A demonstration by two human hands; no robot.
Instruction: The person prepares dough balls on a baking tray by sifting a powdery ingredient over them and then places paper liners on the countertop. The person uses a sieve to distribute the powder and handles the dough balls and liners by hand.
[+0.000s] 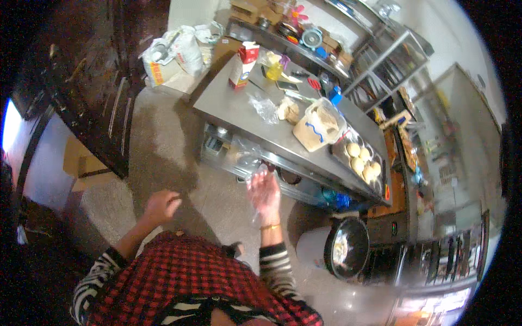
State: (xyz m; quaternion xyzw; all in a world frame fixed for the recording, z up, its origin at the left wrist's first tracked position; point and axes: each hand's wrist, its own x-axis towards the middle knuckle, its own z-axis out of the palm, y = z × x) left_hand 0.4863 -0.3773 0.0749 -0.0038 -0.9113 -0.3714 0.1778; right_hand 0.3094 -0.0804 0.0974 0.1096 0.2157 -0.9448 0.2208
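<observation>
My right hand [264, 193], inside a clear plastic glove, is held out before the edge of a steel worktable [228, 104], fingers apart and holding nothing that I can see. My left hand [163, 207] is bare, fingers curled, over the floor beside my checked apron; whether it holds something small cannot be told. On the table are a crumpled clear plastic bag [264, 109], a brownish crumpled lump [288, 111], a plastic tub of pale powder [314, 130] and a dark tray [341, 157] of round dough balls [357, 164]. A red and white carton [244, 65] stands farther back.
A bin with a black rim [366, 244] stands on the floor at the right. White sacks [183, 51] sit beyond the table at upper left. Containers fill the table's lower shelf. A phone [287, 85], a yellow container [274, 71] and small tools lie on the tabletop. A metal rack [387, 65] stands behind.
</observation>
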